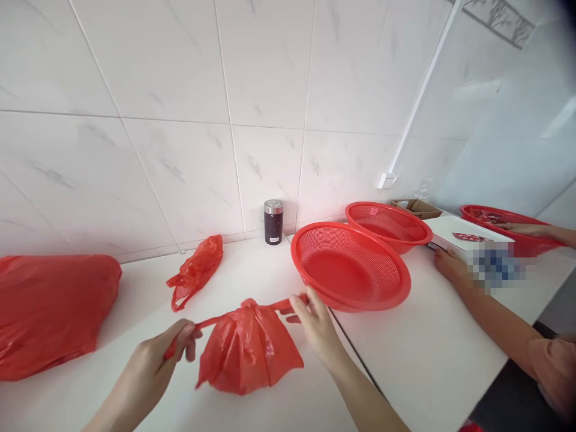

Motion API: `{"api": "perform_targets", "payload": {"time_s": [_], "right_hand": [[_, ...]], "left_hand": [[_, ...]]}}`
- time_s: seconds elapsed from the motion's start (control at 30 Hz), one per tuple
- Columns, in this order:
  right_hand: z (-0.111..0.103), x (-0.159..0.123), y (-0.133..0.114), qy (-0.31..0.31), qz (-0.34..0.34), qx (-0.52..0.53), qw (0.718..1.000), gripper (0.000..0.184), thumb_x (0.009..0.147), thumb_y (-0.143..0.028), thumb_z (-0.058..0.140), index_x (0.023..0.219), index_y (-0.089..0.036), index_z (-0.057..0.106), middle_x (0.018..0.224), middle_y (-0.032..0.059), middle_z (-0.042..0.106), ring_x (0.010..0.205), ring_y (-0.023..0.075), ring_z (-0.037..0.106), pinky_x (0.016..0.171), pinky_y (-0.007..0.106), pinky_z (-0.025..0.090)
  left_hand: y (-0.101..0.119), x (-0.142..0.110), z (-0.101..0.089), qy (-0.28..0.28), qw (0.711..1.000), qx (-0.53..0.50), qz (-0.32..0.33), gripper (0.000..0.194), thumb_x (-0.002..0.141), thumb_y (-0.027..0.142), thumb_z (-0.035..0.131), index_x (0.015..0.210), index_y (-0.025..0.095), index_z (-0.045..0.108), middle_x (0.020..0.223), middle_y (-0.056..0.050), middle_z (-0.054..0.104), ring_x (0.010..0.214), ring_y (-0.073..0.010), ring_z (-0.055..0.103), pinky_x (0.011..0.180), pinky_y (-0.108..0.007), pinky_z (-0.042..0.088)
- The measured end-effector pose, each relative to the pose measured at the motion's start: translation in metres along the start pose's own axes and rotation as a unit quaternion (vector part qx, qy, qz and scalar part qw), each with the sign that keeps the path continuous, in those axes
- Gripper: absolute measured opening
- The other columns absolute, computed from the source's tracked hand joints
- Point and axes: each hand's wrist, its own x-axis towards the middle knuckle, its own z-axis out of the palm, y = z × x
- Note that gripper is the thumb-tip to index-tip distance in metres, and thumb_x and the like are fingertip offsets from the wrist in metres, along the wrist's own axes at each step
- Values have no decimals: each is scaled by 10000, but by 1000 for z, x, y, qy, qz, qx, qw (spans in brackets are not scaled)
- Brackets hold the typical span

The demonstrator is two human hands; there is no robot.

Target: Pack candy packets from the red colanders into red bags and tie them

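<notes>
Left hand [155, 357] and right hand [315, 324] each gripped one handle [213, 321] of the red bag [249, 354]. From afar I logged it on the table [252, 264], at the left's 3 o'clock; handles ran roughly 8:30–2:30, right hand nearer its gathered neck [248, 303].

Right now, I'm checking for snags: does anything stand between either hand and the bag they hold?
Nothing visible does: left hand and right hand each grip the bag by a stretched end. The nearer basket lies beyond the right hand, not between.
</notes>
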Motion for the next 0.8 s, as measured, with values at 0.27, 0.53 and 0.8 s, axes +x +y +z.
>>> {"api": "perform_targets", "payload": {"time_s": [0.27,0.53,0.8], "right_hand": [[14,-6,42,68,23,-100,992,335,846,-533,553,966,-257,405,901,12,633,814,206,637,729,333,467],[35,-11,71,3,-52,-350,935,157,861,-252,490,995,-252,409,864,13,681,749,211,652,620,280,430],[27,0,85,4,-45,-412,910,41,851,-226,506,891,-224,508,582,3,592,545,220,556,602,304,311]], "left_hand": [[-2,11,54,59,997,-38,-44,400,943,550,248,929,270,533,964,-25,631,884,-208,585,776,-293,456],[-16,50,87,-28,994,99,-39,320,963,448,219,776,281,419,554,32,533,537,-217,539,545,-288,364],[-29,67,94,-63,967,239,-59,377,965,464,352,923,176,590,684,9,590,587,-153,552,627,-327,450]]}}
